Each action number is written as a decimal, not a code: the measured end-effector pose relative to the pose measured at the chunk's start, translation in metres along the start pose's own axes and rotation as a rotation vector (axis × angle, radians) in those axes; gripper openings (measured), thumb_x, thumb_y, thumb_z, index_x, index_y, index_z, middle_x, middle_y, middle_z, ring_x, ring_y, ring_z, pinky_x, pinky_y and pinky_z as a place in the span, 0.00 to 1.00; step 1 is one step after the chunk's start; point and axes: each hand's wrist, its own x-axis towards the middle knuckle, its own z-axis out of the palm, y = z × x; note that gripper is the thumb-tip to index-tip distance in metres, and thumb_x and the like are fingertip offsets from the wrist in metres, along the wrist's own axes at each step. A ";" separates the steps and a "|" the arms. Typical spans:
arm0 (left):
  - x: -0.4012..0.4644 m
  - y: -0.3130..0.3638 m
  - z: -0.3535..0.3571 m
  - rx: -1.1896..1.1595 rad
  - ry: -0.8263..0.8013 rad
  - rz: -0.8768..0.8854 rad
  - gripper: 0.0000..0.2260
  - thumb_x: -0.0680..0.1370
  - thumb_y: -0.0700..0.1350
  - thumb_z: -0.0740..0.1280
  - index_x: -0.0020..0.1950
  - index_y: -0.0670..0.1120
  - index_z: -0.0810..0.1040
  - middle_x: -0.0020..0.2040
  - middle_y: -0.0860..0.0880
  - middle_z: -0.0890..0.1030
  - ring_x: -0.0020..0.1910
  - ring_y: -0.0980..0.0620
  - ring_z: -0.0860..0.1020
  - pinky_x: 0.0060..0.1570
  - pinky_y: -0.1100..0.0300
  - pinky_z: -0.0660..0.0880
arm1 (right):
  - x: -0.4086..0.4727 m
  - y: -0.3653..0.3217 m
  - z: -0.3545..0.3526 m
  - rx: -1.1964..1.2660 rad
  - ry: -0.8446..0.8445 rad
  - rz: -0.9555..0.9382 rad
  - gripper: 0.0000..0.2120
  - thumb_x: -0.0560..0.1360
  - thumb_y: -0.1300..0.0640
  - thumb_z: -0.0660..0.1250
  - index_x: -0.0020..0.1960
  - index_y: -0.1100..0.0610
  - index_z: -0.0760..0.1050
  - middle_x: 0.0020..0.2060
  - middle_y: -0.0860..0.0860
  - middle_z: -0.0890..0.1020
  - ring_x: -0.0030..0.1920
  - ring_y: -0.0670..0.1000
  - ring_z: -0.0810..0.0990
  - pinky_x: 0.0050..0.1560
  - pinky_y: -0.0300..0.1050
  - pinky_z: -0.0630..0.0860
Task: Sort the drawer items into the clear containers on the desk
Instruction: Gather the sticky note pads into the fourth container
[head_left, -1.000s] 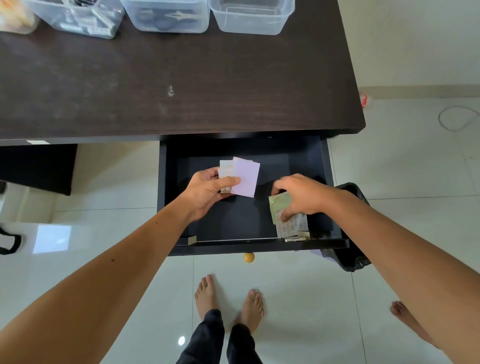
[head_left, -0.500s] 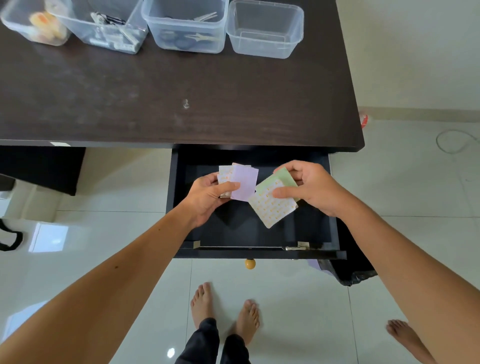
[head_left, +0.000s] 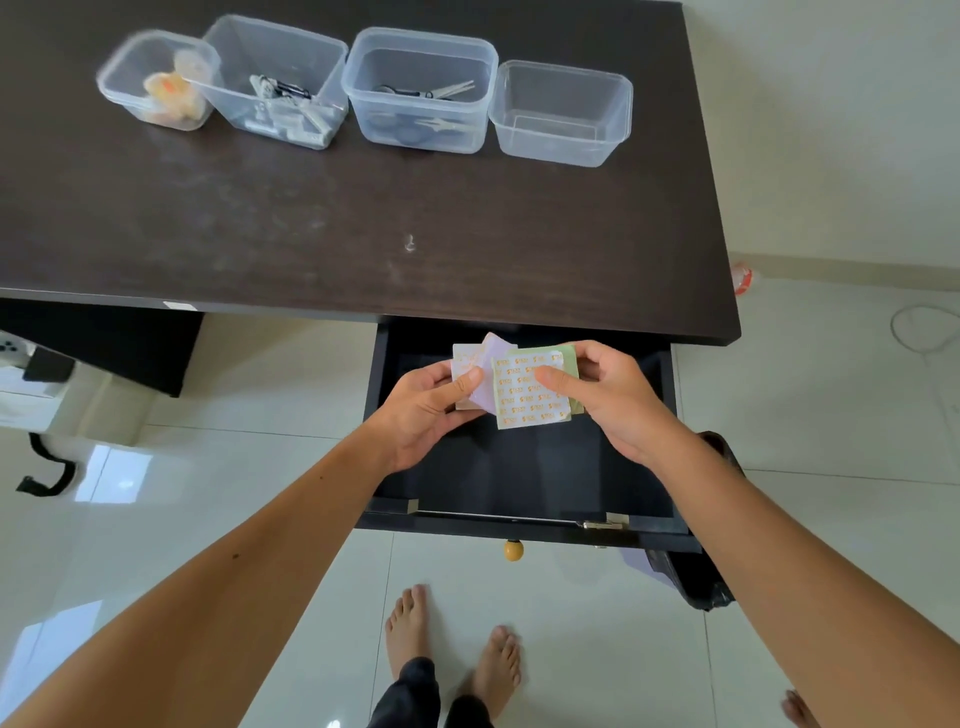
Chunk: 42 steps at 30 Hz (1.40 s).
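Over the open dark drawer (head_left: 524, 473), my left hand (head_left: 426, 410) pinches a lilac and a pale patterned paper square (head_left: 467, 361). My right hand (head_left: 608, 395) pinches a white square with orange print (head_left: 524, 395) and a green one behind it, laid against the left hand's papers. The drawer floor below looks bare. Along the far edge of the dark desk (head_left: 337, 223) stands a row of clear containers: one with orange-white items (head_left: 156, 78), one with clips (head_left: 275, 83), one with keys (head_left: 421, 88), and an empty one (head_left: 561, 111).
The drawer has a yellow knob (head_left: 513, 551) at its front. A black bin bag (head_left: 696, 571) sits under the drawer's right corner. My bare feet (head_left: 452, 639) stand on white tiles; another person's foot (head_left: 800, 709) shows at lower right. A white cable (head_left: 924, 332) lies on the floor.
My right hand lifted the green and printed squares from the drawer's front right and brought them up against the papers in my left hand. The view tilted up, showing the containers.
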 end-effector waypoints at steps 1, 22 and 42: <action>-0.001 0.003 0.000 0.002 0.001 0.008 0.26 0.74 0.49 0.74 0.69 0.39 0.76 0.62 0.42 0.85 0.63 0.46 0.83 0.62 0.51 0.80 | 0.000 -0.003 0.003 0.008 -0.011 0.004 0.16 0.75 0.56 0.78 0.61 0.56 0.81 0.54 0.49 0.89 0.55 0.49 0.88 0.54 0.50 0.86; -0.011 0.092 0.024 0.103 -0.153 0.048 0.22 0.78 0.51 0.70 0.67 0.39 0.80 0.64 0.40 0.84 0.64 0.44 0.82 0.62 0.54 0.79 | 0.007 -0.097 -0.008 0.066 -0.181 0.053 0.21 0.78 0.52 0.76 0.69 0.52 0.78 0.59 0.51 0.88 0.60 0.51 0.87 0.64 0.56 0.83; 0.125 0.280 0.090 0.115 -0.085 0.147 0.10 0.81 0.48 0.71 0.54 0.41 0.84 0.49 0.45 0.88 0.48 0.51 0.86 0.53 0.55 0.82 | 0.133 -0.226 -0.047 0.334 0.245 -0.119 0.15 0.77 0.55 0.77 0.60 0.61 0.84 0.55 0.55 0.89 0.57 0.54 0.88 0.65 0.57 0.82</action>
